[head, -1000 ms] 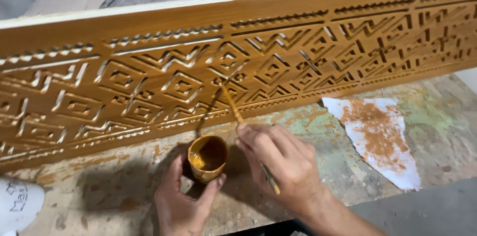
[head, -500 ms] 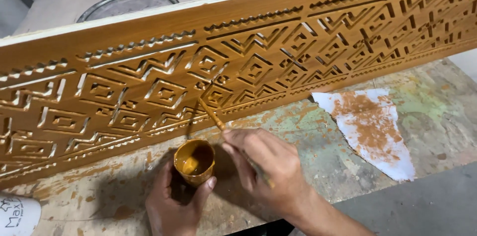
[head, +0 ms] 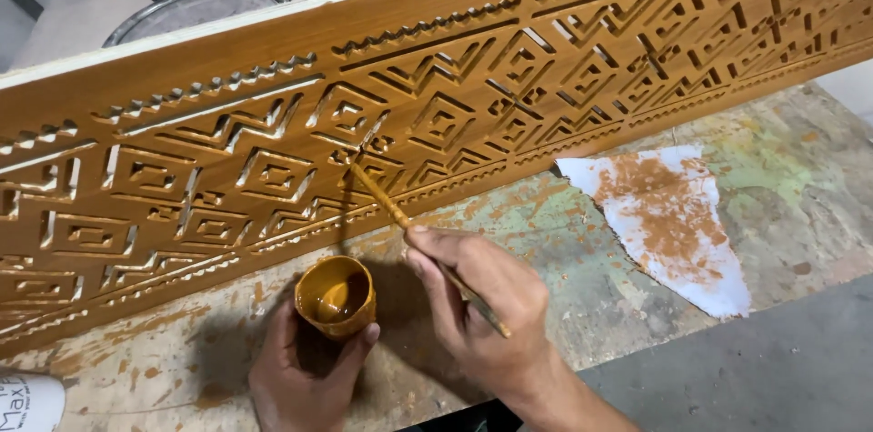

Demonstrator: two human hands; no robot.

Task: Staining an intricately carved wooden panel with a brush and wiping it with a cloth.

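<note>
Brush [head: 400, 218]: a thin stick pinched between the thumb and fingertips of the right hand [head: 482, 305], slanting up and left from the hand, its tip touching a carved groove in the panel [head: 273, 59] just above. The rear end of the brush shows below the knuckles. Panel: a long board, ochre-stained, cut with diamond, zigzag and key patterns, standing tilted on its lower edge across the bench [head: 773, 186], directly beyond both hands. Cup [head: 335, 296]: small, round, holding ochre stain, gripped around its side by the curled fingers of the left hand [head: 305, 373], just left of the right hand and near the panel's lower edge. Paper [head: 668, 223]: a torn white scrap smeared with stain, lying flat on the bench to the right, well apart from the hands. Nothing stands between the brush tip and the panel. A white container [head: 27, 400] shows at the lower left corner; a round metal rim [head: 195, 5] lies behind the panel.
</note>
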